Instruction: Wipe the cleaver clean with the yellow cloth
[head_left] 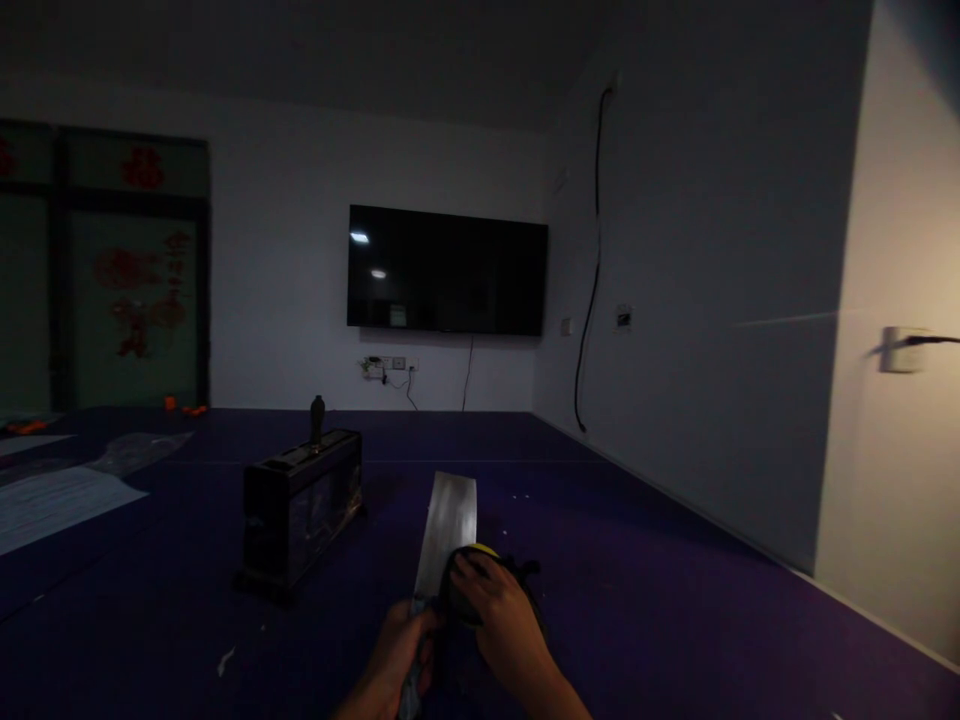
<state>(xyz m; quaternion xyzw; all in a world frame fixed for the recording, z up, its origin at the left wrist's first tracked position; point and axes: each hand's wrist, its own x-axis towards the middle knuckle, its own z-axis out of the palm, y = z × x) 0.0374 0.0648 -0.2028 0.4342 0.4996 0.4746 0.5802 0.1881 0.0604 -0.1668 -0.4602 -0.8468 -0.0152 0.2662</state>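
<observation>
Left hand: your left hand [397, 650] is closed around the handle of a broad metal blade [448, 525]; the blade points away from you, low over the purple surface [637, 610].
Right hand: your right hand [506, 612] lies with bent fingers over a round black-and-yellow object [463, 606], just beside the blade; whether it grips or only presses, you cannot tell.
Black box: the black box [322, 515] stands to the left, a dark upright handle [317, 420] on top; papers [67, 500] lie farther left.
</observation>
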